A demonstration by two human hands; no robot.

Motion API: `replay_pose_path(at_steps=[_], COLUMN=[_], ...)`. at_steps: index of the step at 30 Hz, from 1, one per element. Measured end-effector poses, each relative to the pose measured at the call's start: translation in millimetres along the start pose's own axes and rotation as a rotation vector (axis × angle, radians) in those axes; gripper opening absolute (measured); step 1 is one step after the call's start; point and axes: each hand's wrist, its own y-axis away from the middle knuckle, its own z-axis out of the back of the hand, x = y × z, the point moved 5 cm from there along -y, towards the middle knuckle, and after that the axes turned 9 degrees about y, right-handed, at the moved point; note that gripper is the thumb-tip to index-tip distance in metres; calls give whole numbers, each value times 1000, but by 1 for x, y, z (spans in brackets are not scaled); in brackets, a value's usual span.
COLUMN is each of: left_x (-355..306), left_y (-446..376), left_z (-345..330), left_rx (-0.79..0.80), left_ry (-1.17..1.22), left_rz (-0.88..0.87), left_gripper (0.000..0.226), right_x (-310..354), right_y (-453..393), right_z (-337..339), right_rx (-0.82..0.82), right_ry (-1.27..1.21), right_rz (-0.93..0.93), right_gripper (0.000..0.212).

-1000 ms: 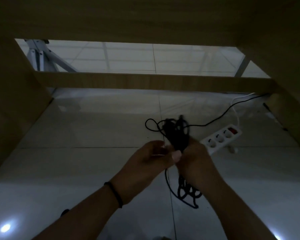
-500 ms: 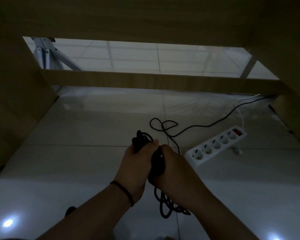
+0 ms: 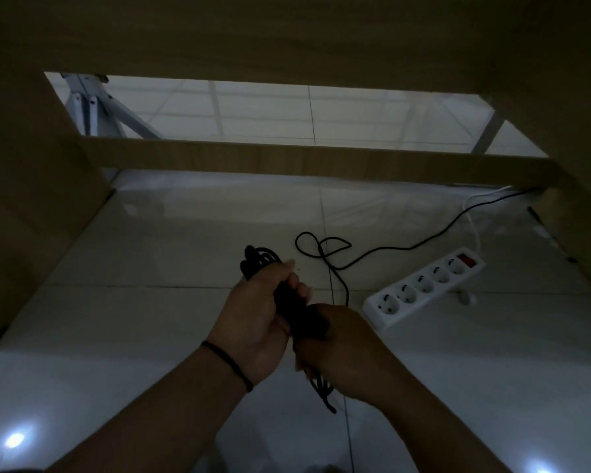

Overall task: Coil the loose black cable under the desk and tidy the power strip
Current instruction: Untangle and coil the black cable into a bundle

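Glossy floor tiles [image 3: 185,329] under the desk carry a white power strip [image 3: 423,288]. Most of the black cable [image 3: 294,305] is bundled above the floor, clamped by fingers of the left hand [image 3: 256,322] and right hand [image 3: 348,349]. A loose tail remains uncoiled, and the strip is judged untidied.

You have one view only, from the wide-angle camera on your head, so no second view shares anything with it. It looks forward and down from under the desk [image 3: 287,35], whose underside fills the top of the frame and whose side panels close in left and right. It faces the rear crossbar [image 3: 321,162] and the tiled floor [image 3: 185,233] beyond. Your left hand [image 3: 256,322] and right hand [image 3: 348,349] sit close in, low and central, forearms entering from the bottom edge. The power strip [image 3: 423,288] lies a little farther off, to the right.
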Motion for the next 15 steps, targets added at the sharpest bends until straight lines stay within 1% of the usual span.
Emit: replay_pose_path(at_steps=[2, 3, 5, 6, 7, 8, 10, 11, 12, 13, 14, 15], left_x=[-4, -6, -10, -15, -20, -25, -22, -18, -15, -15, -15, -17], left_y=[-1, -1, -3, -3, -2, 3, 10, 12, 13, 14, 14, 15], left_z=[0, -1, 2, 2, 1, -3, -13, -15, -16, -16, -16, -18], left_rx=[46, 53, 35, 13, 18, 69, 266, 343, 381, 372, 358, 348], left_ry=[-99, -175, -383, -523, -705, -961, -1510, -1694, -1794, -1822, -1847, -1881], left_rz=[15, 17, -34, -118, -239, -395, -702, -824, -873, -874, -875, -893], left_gripper=[9, 14, 65, 85, 97, 104, 111, 113, 115, 117, 119, 121], right_x=[-2, -6, -14, -17, -20, -22, -25, -27, -30, -32, -33, -33], right_y=[0, -1, -1, -1, 0, 0, -1, -2, -3, -4, -5, -6], right_z=[3, 6, 13, 17, 19, 21, 20, 18, 15, 13, 12, 14], right_rx=[-76, -112, -165, -184, -188, -181, -148, -106, -36, 21, 59, 61], right_ry=[88, 129, 237, 310, 394, 486, 664, 712, 733, 742, 749, 752], right_rz=[41, 53, 60, 59, 60, 54, 38, 21, -17, -56, -89, -101], right_gripper=[18, 18, 22, 27, 29, 24, 17, 17, 20, 22, 21, 19])
